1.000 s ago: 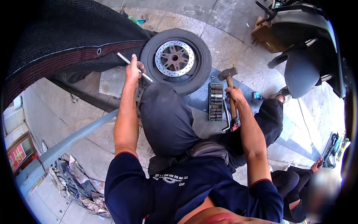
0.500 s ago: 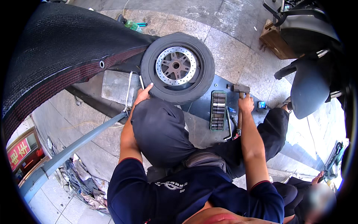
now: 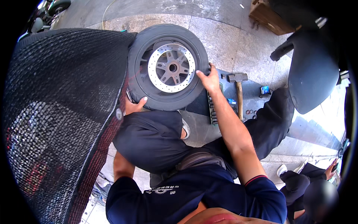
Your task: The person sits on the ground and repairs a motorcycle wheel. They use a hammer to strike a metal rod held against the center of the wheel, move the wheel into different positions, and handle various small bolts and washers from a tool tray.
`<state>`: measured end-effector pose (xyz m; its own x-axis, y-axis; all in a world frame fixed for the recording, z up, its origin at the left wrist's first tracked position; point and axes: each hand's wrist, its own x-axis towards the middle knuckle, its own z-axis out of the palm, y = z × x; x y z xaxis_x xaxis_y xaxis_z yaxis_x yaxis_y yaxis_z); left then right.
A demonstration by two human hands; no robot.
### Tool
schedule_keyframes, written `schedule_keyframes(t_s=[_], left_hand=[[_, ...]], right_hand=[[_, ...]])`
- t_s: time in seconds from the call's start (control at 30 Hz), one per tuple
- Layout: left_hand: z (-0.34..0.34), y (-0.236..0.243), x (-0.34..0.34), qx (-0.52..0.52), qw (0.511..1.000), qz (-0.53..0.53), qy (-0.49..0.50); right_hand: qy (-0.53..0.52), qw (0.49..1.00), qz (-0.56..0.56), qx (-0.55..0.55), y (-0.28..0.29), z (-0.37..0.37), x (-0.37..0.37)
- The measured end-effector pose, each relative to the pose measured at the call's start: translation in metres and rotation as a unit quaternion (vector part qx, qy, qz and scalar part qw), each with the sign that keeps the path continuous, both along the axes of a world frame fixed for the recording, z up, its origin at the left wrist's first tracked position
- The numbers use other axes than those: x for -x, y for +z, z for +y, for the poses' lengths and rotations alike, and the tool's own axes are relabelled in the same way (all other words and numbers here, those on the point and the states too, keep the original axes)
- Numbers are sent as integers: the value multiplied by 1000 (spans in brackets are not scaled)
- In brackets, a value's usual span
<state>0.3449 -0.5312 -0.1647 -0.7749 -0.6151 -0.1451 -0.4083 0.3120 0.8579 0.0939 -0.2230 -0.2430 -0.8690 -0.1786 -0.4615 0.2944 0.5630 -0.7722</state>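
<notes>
A motorcycle wheel [image 3: 143, 52] with a black tire and a drilled silver brake disc lies flat above my knees. My left hand [image 3: 135, 103] grips the tire's lower left, with what appears to be the metal rod between fingers and rubber, partly hidden. My right hand [image 3: 209, 80] grips the tire's right side, thumb on the sidewall. A wood-handled hammer [image 3: 239, 96] lies right of that hand. A socket case [image 3: 213, 115] is partly behind my right forearm, and small rings [image 3: 250, 112] sit near the hammer.
Black mesh sheeting [image 3: 63, 97] fills the left side, close to my left arm. A dark curved vehicle part [image 3: 311, 78] overhangs at right, with a wooden crate [image 3: 266, 18] behind. Another person [image 3: 298, 186] crouches at lower right, holding something dark. More wheels [image 3: 57, 6] are at upper left.
My right hand has let go of the hammer, which now lies down, and has moved onto the tire. My left hand has lowered to the tire's edge. The mesh now covers more of the left view.
</notes>
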Motion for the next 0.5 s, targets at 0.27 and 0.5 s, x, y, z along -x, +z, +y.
schedule_keyframes(t_s=[0.27, 0.5], left_hand=[[12, 127, 61, -250, 962, -55, -91], [55, 185, 192, -120, 951, -5, -284]], right_hand=[[301, 879, 346, 128, 196, -30, -49], [302, 813, 485, -114, 240, 1, 43]])
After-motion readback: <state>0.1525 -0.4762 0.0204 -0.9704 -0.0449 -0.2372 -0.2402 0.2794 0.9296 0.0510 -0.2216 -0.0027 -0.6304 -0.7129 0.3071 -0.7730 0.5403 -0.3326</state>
